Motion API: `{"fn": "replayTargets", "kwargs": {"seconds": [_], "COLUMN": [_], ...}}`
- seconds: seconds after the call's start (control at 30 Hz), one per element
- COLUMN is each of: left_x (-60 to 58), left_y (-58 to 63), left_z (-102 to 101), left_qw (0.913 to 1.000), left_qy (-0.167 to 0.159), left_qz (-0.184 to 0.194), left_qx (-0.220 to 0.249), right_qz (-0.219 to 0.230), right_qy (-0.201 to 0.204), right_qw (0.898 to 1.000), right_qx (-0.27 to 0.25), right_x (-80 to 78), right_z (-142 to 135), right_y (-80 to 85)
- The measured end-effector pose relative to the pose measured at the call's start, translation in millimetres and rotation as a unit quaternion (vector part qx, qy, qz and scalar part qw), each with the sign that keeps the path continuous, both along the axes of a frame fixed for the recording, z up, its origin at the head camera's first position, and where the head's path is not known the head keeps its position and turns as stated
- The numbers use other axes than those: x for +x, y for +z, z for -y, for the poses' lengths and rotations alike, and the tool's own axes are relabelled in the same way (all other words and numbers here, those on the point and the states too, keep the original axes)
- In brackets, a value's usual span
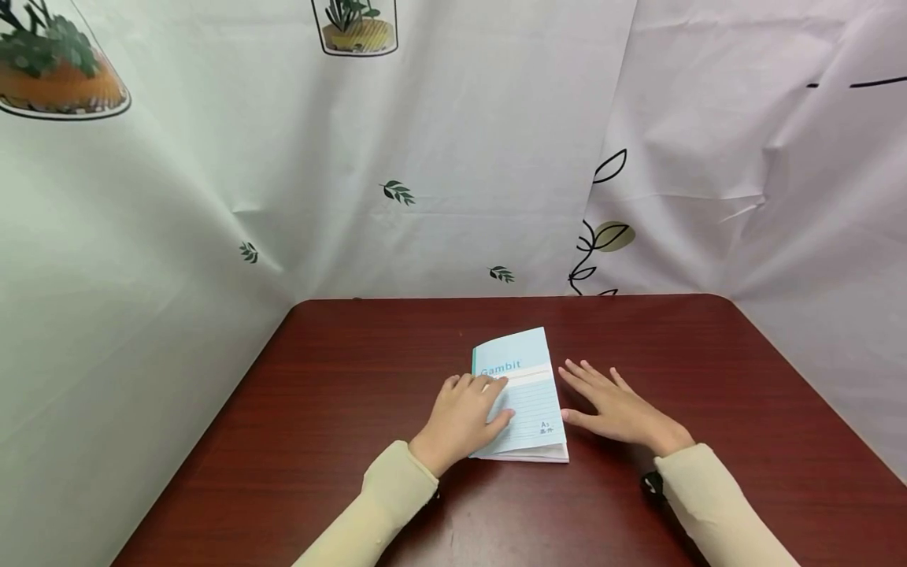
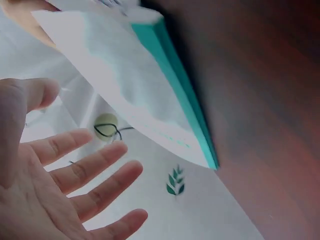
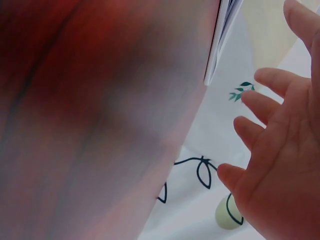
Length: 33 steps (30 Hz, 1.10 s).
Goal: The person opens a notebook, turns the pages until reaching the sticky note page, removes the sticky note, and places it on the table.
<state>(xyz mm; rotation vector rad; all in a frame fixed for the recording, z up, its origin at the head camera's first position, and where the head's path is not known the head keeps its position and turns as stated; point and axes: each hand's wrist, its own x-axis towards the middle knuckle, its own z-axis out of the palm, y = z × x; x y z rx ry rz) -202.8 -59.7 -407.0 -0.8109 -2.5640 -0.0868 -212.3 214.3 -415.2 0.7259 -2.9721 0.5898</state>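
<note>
Our L grip [image 1: 462, 415] hangs wide at the L side of the blue notebook [image 1: 527, 409]; R grip [image 1: 618, 408], wide too, just off its R edge. We see it approx. mid on the bench [image 1: 319, 409].

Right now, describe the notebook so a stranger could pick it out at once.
Find the dark red-brown table, then look near its middle. In the head view, a left hand overlaps the left part of a pale blue notebook, and a right hand is off its right edge. Its teal spine and printed word "Gambit" set it apart from those bare hands.
</note>
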Motion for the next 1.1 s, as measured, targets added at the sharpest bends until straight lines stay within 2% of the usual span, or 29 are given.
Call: {"fn": "replayTargets", "kwargs": {"seconds": [0.2,0.53,0.7,0.93,1.1], "left_x": [8.0,17.4,18.4,19.2,19.2], "left_y": [1.7,2.9,2.0,1.7,-0.4], "left_z": [-11.8,-30.3,-36.1,-43.1,-46.9], "left_qw": [0.9989,0.9952,0.9936,0.9927,0.9907], "left_qy": [-0.027,-0.065,-0.074,-0.078,-0.085], "left_qz": [-0.032,-0.043,-0.056,-0.053,-0.069], "left_qx": [-0.021,-0.058,-0.066,-0.075,-0.081], "right_qz": [0.01,0.04,0.053,0.067,0.074], "right_qy": [0.03,0.079,0.097,0.114,0.118], "right_qw": [0.999,0.996,0.994,0.991,0.99], "right_qx": [-0.008,-0.004,0.0,-0.006,-0.004], "right_x": [-0.5,-3.3,-5.9,-7.4,-7.1], "right_z": [6.0,11.9,13.5,16.5,17.9], "right_y": [1.3,-0.9,-2.5,-2.3,-1.4]}}
